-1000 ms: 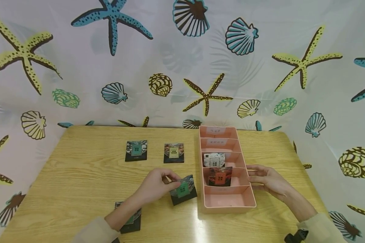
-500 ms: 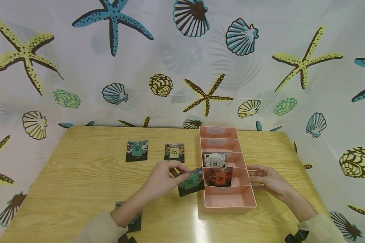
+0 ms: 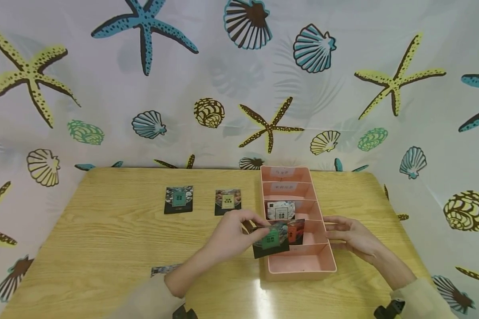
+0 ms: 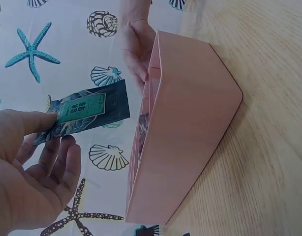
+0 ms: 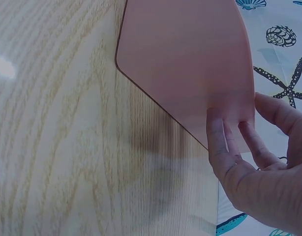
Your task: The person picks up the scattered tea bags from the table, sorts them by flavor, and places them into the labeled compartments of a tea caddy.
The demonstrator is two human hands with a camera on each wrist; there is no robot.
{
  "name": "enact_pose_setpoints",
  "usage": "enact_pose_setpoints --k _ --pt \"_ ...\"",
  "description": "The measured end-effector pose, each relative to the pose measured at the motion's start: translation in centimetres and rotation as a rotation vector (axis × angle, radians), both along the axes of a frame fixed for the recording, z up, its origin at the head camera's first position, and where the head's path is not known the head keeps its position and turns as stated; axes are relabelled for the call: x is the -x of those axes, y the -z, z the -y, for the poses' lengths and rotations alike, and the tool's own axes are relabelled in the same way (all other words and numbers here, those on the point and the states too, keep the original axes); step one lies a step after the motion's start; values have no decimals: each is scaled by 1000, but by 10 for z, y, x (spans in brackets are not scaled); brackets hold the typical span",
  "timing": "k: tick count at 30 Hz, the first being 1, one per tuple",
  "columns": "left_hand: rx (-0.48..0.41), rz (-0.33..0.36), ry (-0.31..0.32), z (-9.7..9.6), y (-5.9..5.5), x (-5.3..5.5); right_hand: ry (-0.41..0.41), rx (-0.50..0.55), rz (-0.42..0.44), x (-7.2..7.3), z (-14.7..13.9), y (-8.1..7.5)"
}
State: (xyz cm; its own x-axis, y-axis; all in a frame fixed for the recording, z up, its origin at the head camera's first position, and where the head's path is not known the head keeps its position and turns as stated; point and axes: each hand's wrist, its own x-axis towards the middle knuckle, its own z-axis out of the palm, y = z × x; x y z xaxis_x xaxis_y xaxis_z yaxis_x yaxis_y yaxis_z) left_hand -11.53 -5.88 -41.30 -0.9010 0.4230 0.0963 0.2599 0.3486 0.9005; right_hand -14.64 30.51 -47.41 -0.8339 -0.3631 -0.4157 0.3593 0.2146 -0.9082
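My left hand (image 3: 235, 232) pinches the upper left edge of a dark sachet with a green label (image 3: 270, 241) between thumb and fingers. In the head view this sachet overlaps the left wall of the pink divided box (image 3: 301, 275) and part of a red sachet (image 3: 296, 231) standing inside. The left wrist view has the green-labelled sachet (image 4: 87, 109) tilted, above the box's rim. A white sachet (image 3: 280, 210) occupies the compartment behind the red one. My right hand (image 3: 353, 237) touches the box's right side, fingertips against the outer wall and thumb at the rim.
On the wooden table (image 3: 115, 230), left of the box, lie a teal-labelled sachet (image 3: 178, 199) and a yellow-labelled sachet (image 3: 228, 201). Another sachet (image 3: 163, 269) is mostly covered by my left sleeve. A curtain (image 3: 207, 146) with shells and starfish rises behind the table.
My left hand has carried the green-labelled sachet rightward and slightly farther from me, from beside the box to over its left wall. The right hand has stayed at the box's side.
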Motion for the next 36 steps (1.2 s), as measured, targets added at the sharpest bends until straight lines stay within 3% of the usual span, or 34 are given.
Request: enact_pose_setpoints --k 7,24,36 --pt "1 -24 48 -19 3 0 2 -11 5 0 -1 0" --pt "26 -10 128 -48 25 -2 -10 6 -8 -2 -2 2" --pt "123 23 169 -59 40 -1 -17 8 -12 0 -2 2"
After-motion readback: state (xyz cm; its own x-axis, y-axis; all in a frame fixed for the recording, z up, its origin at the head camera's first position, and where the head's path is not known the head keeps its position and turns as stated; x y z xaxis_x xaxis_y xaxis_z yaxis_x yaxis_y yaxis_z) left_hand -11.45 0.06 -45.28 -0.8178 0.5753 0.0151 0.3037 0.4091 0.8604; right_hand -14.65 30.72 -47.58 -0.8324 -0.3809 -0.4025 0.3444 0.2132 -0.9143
